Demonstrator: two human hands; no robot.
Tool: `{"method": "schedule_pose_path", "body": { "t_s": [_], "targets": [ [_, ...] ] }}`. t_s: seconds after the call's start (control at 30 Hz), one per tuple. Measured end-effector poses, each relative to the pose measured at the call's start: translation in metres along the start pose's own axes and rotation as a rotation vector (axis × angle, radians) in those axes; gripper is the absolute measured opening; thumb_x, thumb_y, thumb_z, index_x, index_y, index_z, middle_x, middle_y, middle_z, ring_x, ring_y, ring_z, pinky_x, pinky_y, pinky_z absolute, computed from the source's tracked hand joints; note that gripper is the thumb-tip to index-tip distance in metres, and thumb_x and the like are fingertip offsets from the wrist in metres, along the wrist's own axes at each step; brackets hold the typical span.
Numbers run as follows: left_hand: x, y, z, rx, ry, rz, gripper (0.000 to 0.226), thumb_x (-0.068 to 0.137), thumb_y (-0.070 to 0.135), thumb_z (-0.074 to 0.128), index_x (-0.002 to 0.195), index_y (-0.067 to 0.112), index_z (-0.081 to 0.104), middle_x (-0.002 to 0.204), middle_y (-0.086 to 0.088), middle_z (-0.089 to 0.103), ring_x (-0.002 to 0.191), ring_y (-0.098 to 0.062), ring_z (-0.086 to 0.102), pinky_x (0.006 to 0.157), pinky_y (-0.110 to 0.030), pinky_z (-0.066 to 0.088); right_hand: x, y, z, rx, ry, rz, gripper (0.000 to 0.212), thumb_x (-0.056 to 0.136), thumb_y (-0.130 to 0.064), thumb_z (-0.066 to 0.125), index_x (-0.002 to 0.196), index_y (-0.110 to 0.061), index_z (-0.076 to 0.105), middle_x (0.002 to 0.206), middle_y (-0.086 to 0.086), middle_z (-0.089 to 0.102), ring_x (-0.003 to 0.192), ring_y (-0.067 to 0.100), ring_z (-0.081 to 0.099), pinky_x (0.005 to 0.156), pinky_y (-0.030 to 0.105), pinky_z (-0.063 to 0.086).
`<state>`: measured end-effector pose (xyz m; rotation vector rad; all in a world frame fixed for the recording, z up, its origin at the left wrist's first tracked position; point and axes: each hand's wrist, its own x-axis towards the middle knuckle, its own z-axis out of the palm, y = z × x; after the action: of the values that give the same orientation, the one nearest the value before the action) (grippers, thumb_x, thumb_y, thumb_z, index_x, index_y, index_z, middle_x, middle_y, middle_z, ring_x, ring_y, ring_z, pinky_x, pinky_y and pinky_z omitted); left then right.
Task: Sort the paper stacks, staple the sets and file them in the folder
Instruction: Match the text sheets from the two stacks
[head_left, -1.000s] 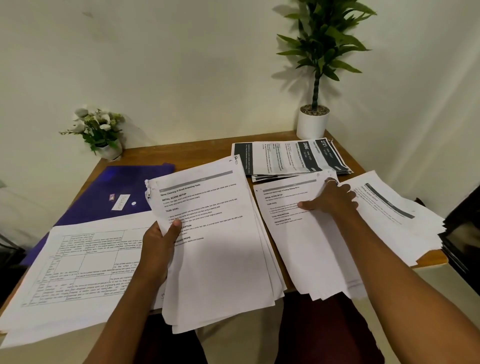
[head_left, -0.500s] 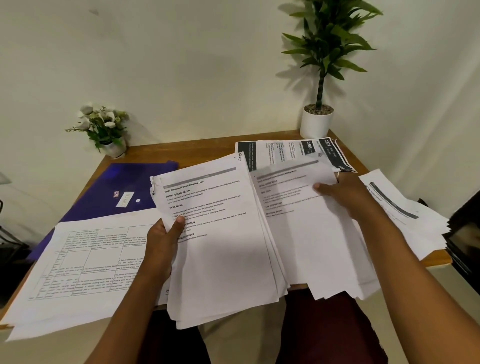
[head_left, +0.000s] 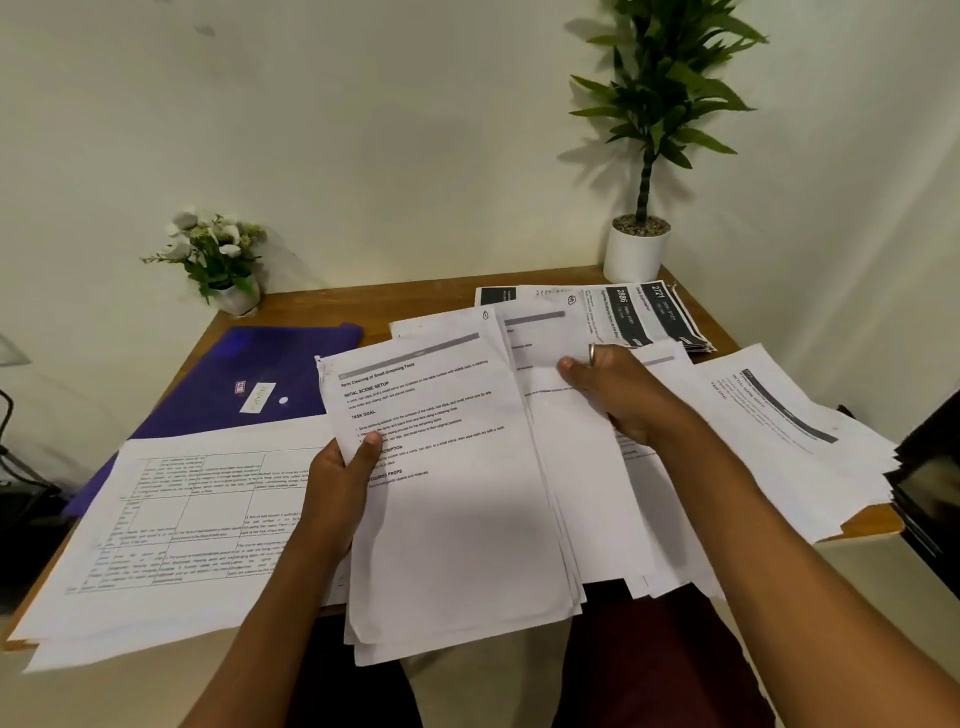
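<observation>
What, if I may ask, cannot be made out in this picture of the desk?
Head view:
- left hand: fingers hidden behind the held stack.
- sheet in the right hand: text blurred.
- folder: near edge under the table sheets; label too small.
- dark object, right: cut off by the frame edge.

Fanned stack; folder prob. shut, L
</observation>
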<state>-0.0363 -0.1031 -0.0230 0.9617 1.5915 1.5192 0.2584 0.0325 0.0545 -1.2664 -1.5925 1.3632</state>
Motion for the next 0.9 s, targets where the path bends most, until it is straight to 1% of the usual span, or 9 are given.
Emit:
{"method": "schedule_pose_path", "body": {
  "t_s": [0.07, 0.2, 0.27, 0.33, 0.47, 0.57, 0.67, 0.77, 0.9],
  "targets": [
    [0.0, 0.0, 0.0, 0.011, -0.009, 0.006, 0.047, 0.093, 0.043, 0.06, 0.133, 0.018, 0.062, 0.123, 0.004, 0.072, 0.111, -0.013, 0.069, 0.097, -0.036, 0.055, 0.001, -0.004, 0.009, 0.002, -0.041, 0.019, 0.031, 0.097, -0.03, 0.063, 0.124, -0.015, 0.068, 0.118, 0.004, 0.074, 0.113, 0.029, 0.069, 0.104, 0.052, 0.052],
    [-0.002, 0.0, 0.003, 0.081, -0.003, 0.065, 0.037, 0.099, 0.039, 0.055, 0.133, 0.023, 0.055, 0.117, 0.014, 0.068, 0.096, 0.004, 0.069, 0.072, -0.009, 0.054, -0.003, -0.015, 0.034, -0.026, -0.139, 0.054, 0.034, 0.104, -0.027, 0.057, 0.136, -0.015, 0.06, 0.123, 0.003, 0.071, 0.112, 0.024, 0.068, 0.103, 0.049, 0.053],
    [-0.001, 0.0, 0.002, 0.123, 0.02, 0.075, 0.043, 0.098, 0.041, 0.056, 0.136, 0.021, 0.052, 0.122, 0.008, 0.067, 0.101, -0.005, 0.068, 0.071, -0.011, 0.054, -0.007, -0.02, 0.05, -0.031, -0.186, 0.061, 0.034, 0.104, -0.039, 0.054, 0.128, -0.018, 0.065, 0.114, 0.001, 0.075, 0.107, 0.022, 0.071, 0.101, 0.047, 0.054],
    [-0.001, 0.002, 0.003, 0.141, 0.039, 0.058, 0.044, 0.099, 0.035, 0.059, 0.138, 0.018, 0.048, 0.125, 0.005, 0.062, 0.102, -0.01, 0.066, 0.065, -0.01, 0.053, -0.012, -0.022, 0.063, -0.017, -0.21, 0.087, 0.037, 0.103, -0.054, 0.046, 0.121, -0.029, 0.067, 0.11, -0.006, 0.076, 0.106, 0.015, 0.07, 0.102, 0.041, 0.053],
    [-0.002, 0.002, 0.002, 0.16, 0.035, 0.069, 0.038, 0.099, 0.032, 0.06, 0.135, 0.023, 0.052, 0.116, 0.014, 0.064, 0.088, -0.003, 0.069, 0.059, -0.008, 0.053, -0.021, -0.017, 0.07, 0.109, -0.202, 0.105, 0.024, 0.102, -0.064, 0.031, 0.113, -0.054, 0.05, 0.113, -0.026, 0.06, 0.111, 0.003, 0.057, 0.106, 0.035, 0.045],
    [-0.003, -0.001, 0.001, 0.147, 0.022, 0.052, 0.021, 0.1, 0.031, 0.059, 0.12, 0.025, 0.061, 0.105, 0.018, 0.069, 0.083, 0.005, 0.071, 0.07, -0.018, 0.06, -0.018, -0.001, 0.056, -0.017, -0.059, 0.113, 0.049, 0.098, -0.07, 0.031, 0.112, -0.037, 0.065, 0.113, -0.006, 0.072, 0.105, 0.016, 0.067, 0.097, 0.039, 0.053],
    [-0.003, -0.003, 0.003, 0.158, 0.006, 0.071, 0.02, 0.1, 0.028, 0.058, 0.12, 0.024, 0.061, 0.104, 0.016, 0.069, 0.084, 0.007, 0.07, 0.063, -0.012, 0.057, -0.011, 0.027, 0.026, -0.396, 0.263, -0.019, 0.034, 0.103, -0.047, 0.053, 0.112, -0.022, 0.072, 0.112, -0.002, 0.073, 0.094, 0.012, 0.064, 0.086, 0.031, 0.052],
    [-0.004, -0.003, 0.004, 0.176, -0.004, 0.082, 0.022, 0.1, 0.027, 0.058, 0.122, 0.022, 0.061, 0.105, 0.015, 0.069, 0.085, 0.007, 0.07, 0.061, -0.009, 0.054, -0.008, 0.065, -0.013, -0.701, 0.597, -0.111, 0.024, 0.097, -0.031, 0.065, 0.114, -0.016, 0.074, 0.12, 0.007, 0.07, 0.109, 0.022, 0.059, 0.09, 0.038, 0.048],
    [-0.003, -0.004, 0.003, 0.195, -0.01, 0.094, 0.025, 0.1, 0.029, 0.059, 0.123, 0.019, 0.064, 0.106, 0.012, 0.072, 0.088, 0.0, 0.072, 0.064, -0.013, 0.057, -0.007, 0.102, -0.041, -0.945, 0.753, 0.044, 0.05, 0.09, -0.048, 0.066, 0.129, -0.017, 0.06, 0.138, 0.014, 0.053, 0.125, 0.032, 0.045, 0.1, 0.051, 0.037]
  ]
}}
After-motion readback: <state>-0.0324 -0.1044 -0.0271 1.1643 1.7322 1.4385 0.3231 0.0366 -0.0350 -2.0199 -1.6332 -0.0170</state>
